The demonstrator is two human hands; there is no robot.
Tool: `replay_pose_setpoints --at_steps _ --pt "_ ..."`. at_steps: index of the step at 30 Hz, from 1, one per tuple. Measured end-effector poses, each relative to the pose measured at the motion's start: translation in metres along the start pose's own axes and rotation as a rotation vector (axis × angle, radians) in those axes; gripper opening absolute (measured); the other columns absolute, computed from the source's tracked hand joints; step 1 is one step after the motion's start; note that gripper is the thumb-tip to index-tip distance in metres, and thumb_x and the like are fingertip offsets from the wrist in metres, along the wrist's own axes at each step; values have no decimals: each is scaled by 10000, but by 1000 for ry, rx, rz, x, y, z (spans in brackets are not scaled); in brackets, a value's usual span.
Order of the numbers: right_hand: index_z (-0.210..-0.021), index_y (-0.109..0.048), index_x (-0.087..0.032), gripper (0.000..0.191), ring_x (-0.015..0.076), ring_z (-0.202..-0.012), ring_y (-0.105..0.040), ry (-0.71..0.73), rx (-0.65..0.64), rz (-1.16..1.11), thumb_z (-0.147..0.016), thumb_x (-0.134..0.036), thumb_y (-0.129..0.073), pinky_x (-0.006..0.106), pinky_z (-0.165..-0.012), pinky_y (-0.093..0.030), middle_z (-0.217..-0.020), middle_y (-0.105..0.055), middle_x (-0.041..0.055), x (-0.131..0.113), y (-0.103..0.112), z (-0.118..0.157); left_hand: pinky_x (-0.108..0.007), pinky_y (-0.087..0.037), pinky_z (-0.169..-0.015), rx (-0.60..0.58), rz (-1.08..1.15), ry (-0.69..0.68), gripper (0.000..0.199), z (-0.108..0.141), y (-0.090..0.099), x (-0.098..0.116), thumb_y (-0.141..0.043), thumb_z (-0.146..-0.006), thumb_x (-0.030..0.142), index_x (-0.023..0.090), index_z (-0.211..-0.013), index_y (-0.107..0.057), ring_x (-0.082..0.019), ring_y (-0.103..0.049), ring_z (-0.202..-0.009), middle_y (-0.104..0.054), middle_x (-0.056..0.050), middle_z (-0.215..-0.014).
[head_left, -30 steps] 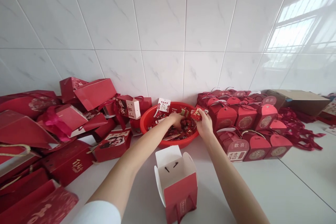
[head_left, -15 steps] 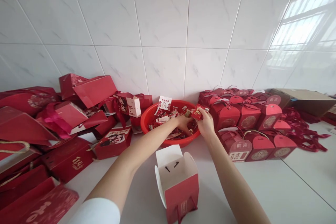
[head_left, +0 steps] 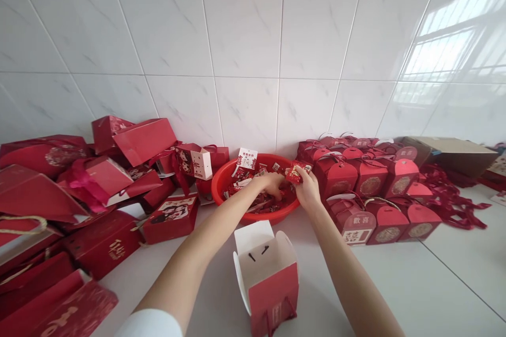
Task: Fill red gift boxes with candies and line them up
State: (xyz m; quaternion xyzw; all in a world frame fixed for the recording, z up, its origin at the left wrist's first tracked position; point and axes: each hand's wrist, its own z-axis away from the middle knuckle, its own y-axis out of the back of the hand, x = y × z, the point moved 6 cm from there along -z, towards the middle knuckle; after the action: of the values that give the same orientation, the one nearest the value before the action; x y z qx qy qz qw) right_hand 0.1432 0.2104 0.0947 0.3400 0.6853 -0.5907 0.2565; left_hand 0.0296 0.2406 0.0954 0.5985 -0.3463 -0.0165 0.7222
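A red plastic basin [head_left: 276,217] filled with small red and white wrapped packets stands by the tiled wall. My left hand [head_left: 273,185] reaches down among the packets, its fingertips partly hidden there. At the basin's right rim, my right hand [head_left: 307,184] pinches red packets [head_left: 295,172] between thumb and fingers. Nearer to me stands an open red box [head_left: 273,287] with its white flaps up; two dark strips show on its inner wall. A white printed card [head_left: 246,159] sticks up at the basin's back left.
Many red boxes [head_left: 146,139] and bags lie piled at the left. Rows of closed red boxes [head_left: 371,179] stand to the right, beside dark red ribbons [head_left: 454,205] and an open cardboard box [head_left: 454,150]. The tiled wall [head_left: 245,26] rises behind.
My left hand has shifted slightly within the basin, its fingers drawn closer together. My right hand still holds the red packets at the rim. The view has tilted slightly upward.
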Motion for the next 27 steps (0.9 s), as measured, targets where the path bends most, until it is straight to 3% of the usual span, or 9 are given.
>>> replay_pose_setpoints --at_steps 3,9,11,16,27 --pt "-785 -652 -197 264 200 -715 -710 -15 -5 -20 -629 -329 -819 335 -715 -595 -742 -724 37 -1 -1 1 -324 -522 -747 15 115 42 396 17 18 -9 -827 -446 171 225 -827 -737 -289 -707 -823 -758 -9 -811" --pt "-763 -661 -194 279 202 -693 -706 -24 -17 -18 -595 -330 -838 331 -700 -593 -719 -729 39 -2 -5 3 -339 -541 -852 170 462 59 352 58 44 -26 -803 -621 317 175 -930 -713 -254 -710 -945 -773 -42 -934" --pt "-761 -658 -201 283 217 -689 -707 -24 -31 13 -600 -347 -839 347 -681 -595 -708 -729 41 -2 -6 3 -370 -548 -871 211 557 74 402 67 46 -30 -816 -652 389 168 -970 -709 -256 -712 -947 -776 -59 -935" --pt "-769 -654 -202 283 215 -678 -700 -44 -68 62 -621 -353 -842 349 -689 -596 -650 -694 23 -1 -9 6 -408 -552 -899 249 699 110 512 75 43 -31 -905 -580 437 152 -962 -719 -268 -719 -923 -781 -77 -913" --pt "-815 -640 -197 336 204 -683 -696 -77 -127 112 -615 -358 -857 340 -676 -581 -666 -673 -2 -1 -14 10 -393 -526 -960 358 785 218 442 78 45 -36 -891 -590 487 176 -846 -708 -277 -701 -1006 -782 -55 -935"
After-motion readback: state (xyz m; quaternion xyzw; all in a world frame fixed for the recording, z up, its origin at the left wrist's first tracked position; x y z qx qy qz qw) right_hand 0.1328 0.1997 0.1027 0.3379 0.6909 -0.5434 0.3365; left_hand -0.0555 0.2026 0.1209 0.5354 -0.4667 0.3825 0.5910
